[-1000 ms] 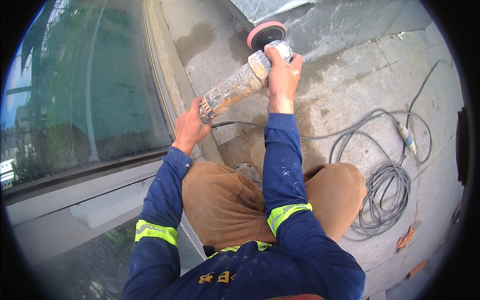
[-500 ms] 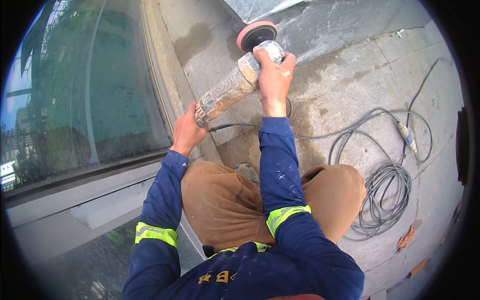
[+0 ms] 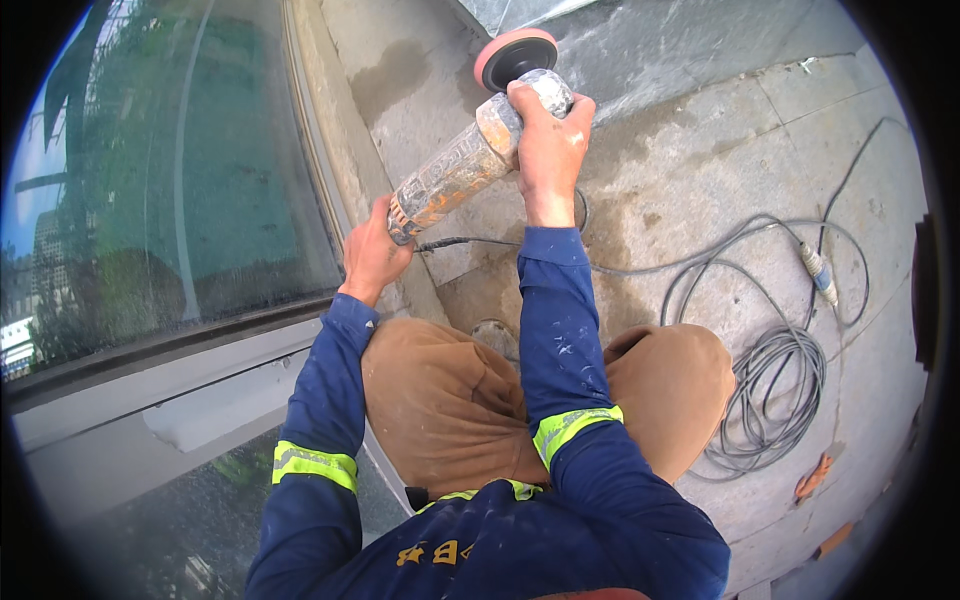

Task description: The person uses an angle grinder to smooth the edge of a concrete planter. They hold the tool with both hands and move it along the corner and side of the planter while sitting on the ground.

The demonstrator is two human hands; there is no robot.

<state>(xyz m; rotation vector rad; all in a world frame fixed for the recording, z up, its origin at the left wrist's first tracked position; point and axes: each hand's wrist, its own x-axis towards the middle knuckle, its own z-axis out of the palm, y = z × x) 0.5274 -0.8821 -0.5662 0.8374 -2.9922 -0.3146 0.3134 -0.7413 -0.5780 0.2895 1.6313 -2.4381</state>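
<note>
A worn, dust-coated angle polisher [image 3: 448,185] slants up to the right in front of my knees. On its head sits a round pad [image 3: 532,50] with a pinkish rim, tipped up and close to the grey stone slab [image 3: 650,65]; whether they touch I cannot tell. My left hand [image 3: 374,250] is closed around the rear end of the body, where the power cord [image 3: 455,241] comes out. Up at the head, my right hand [image 3: 552,155] grips the polisher with the thumb on top. Its other fingers are partly hidden beneath.
To the left stands a large glass pane [image 3: 240,160] in a metal frame [image 3: 200,400]. Coiled grey cable [image 3: 775,400] lies on the concrete floor at right, with a plug connector [image 3: 818,275] above it. Orange scraps [image 3: 813,478] lie lower right. A damp patch [image 3: 392,75] darkens the floor.
The polisher and both hands have shifted very slightly, with the pad a little higher in view. My grip on the tool is the same.
</note>
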